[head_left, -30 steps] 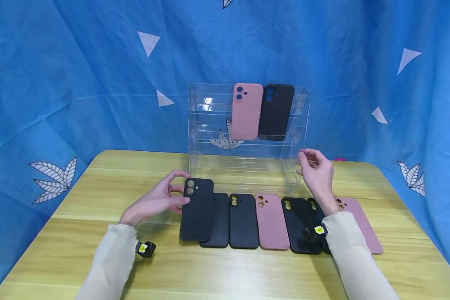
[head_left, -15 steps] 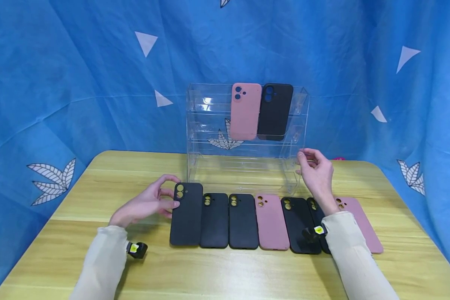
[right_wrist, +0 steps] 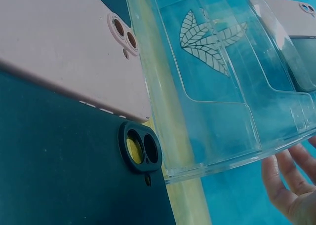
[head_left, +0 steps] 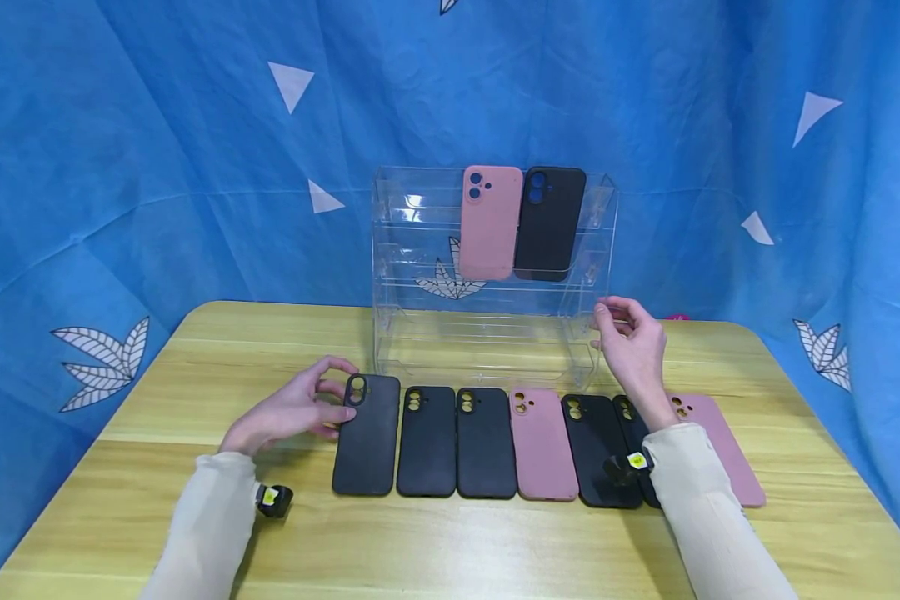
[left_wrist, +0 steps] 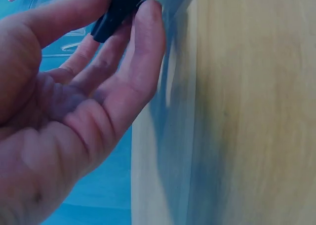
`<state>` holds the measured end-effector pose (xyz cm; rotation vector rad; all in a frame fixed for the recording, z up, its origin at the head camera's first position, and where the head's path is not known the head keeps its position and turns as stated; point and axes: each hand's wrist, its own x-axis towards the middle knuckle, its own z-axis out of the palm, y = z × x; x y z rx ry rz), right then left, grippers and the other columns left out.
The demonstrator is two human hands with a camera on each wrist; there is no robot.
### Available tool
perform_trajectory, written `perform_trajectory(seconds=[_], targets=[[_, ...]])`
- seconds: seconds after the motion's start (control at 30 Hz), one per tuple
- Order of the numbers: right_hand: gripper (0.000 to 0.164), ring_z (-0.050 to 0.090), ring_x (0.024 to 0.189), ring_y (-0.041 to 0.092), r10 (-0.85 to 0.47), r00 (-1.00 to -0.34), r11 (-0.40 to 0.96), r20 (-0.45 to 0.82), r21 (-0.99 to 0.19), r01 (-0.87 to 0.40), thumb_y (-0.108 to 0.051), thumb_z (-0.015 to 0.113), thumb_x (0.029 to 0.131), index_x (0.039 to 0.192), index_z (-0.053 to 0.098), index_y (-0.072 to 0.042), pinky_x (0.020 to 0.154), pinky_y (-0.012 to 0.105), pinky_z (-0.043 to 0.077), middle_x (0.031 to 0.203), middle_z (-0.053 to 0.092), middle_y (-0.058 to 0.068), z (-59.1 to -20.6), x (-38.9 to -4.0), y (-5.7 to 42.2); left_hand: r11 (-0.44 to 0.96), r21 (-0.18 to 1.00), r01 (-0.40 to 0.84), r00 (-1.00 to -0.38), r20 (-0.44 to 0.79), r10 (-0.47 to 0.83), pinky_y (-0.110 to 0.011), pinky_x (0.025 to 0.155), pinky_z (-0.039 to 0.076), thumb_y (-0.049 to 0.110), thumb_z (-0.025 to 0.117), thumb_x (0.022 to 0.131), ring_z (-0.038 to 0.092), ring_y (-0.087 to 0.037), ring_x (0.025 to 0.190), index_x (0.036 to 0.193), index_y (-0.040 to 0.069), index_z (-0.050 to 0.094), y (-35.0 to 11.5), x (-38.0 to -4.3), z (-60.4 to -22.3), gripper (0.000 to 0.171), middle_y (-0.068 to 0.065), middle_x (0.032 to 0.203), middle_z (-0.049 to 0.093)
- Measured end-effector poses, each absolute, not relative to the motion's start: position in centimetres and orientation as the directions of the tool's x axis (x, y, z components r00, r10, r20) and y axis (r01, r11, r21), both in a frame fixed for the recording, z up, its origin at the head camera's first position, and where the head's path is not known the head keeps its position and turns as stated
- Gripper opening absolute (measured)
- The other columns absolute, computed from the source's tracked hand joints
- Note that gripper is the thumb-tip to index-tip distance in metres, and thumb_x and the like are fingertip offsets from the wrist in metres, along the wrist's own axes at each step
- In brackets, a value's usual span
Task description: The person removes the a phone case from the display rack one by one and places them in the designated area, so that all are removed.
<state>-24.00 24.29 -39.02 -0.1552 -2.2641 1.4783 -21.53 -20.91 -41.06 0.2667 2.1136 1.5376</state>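
A black phone case (head_left: 367,437) at the left end of the row is pinched along its left edge between the thumb and fingers of my left hand (head_left: 296,406). The left wrist view shows that black case (left_wrist: 116,15) edge-on between the fingertips. My right hand (head_left: 633,342) has loosely bent fingers at the right side of a clear tiered display stand (head_left: 487,321); in the right wrist view its fingertips (right_wrist: 270,170) meet the stand's edge. A pink case (head_left: 491,225) and a black case (head_left: 551,225) stand side by side in the upper tier.
Right of the held case lie black cases (head_left: 427,442), a pink case (head_left: 543,446) and, partly under my right forearm, another pink case (head_left: 727,454). They line up on the wooden table (head_left: 450,554) before the stand. A blue cloth (head_left: 195,167) hangs behind.
My left hand has moved left and down with its black case. That case overlapped its neighbour earlier and now lies apart, left of it. The right hand has stayed at the stand.
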Motion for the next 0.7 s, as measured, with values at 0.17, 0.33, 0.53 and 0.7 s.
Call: perform_trajectory(seconds=[0.17, 0.33, 0.53, 0.7], targets=[[0.04, 0.067, 0.087, 0.002, 0.323, -0.901, 0.426, 0.291, -0.894, -0.136, -0.033, 0.057, 0.105, 0.132, 0.064, -0.005, 0.067, 0.015, 0.06, 0.116, 0.067, 0.01, -39.1, -24.1, 24.4, 0.391, 0.912, -0.123, -0.866, -0.291, 0.407, -0.042, 0.078, 0.065, 0.006, 0.073, 0.093, 0.072, -0.023, 0.089, 0.146, 0.008, 0.041, -20.5, -21.6, -41.0, 0.062, -0.025, 0.13, 0.052], [0.04, 0.067, 0.086, 0.003, 0.324, -0.901, 0.418, 0.288, -0.898, -0.137, -0.033, 0.057, 0.105, 0.132, 0.064, -0.004, 0.067, 0.016, 0.06, 0.114, 0.067, 0.009, -39.2, -24.2, 24.4, 0.411, 0.903, -0.126, -0.879, -0.294, 0.376, -0.04, 0.079, 0.065, 0.003, 0.074, 0.091, 0.072, -0.022, 0.088, 0.146, 0.005, 0.045, -20.2, -21.5, -41.1, 0.062, -0.024, 0.129, 0.05], [0.039, 0.067, 0.086, 0.003, 0.321, -0.904, 0.413, 0.281, -0.901, -0.133, -0.033, 0.057, 0.105, 0.132, 0.064, -0.005, 0.067, 0.017, 0.061, 0.117, 0.067, 0.012, -39.2, -24.2, 24.4, 0.445, 0.888, -0.118, -0.886, -0.296, 0.356, -0.038, 0.08, 0.065, 0.002, 0.074, 0.09, 0.071, -0.021, 0.086, 0.145, 0.002, 0.046, -20.0, -21.6, -41.4, 0.062, -0.023, 0.128, 0.05], [0.039, 0.067, 0.086, 0.003, 0.321, -0.904, 0.418, 0.284, -0.899, -0.134, -0.033, 0.057, 0.105, 0.132, 0.064, -0.006, 0.066, 0.016, 0.06, 0.117, 0.067, 0.012, -39.2, -24.3, 24.4, 0.468, 0.875, -0.126, -0.889, -0.309, 0.338, -0.038, 0.08, 0.065, 0.003, 0.074, 0.091, 0.071, -0.021, 0.086, 0.145, 0.003, 0.048, -19.8, -21.5, -41.3, 0.061, -0.021, 0.126, 0.05]])
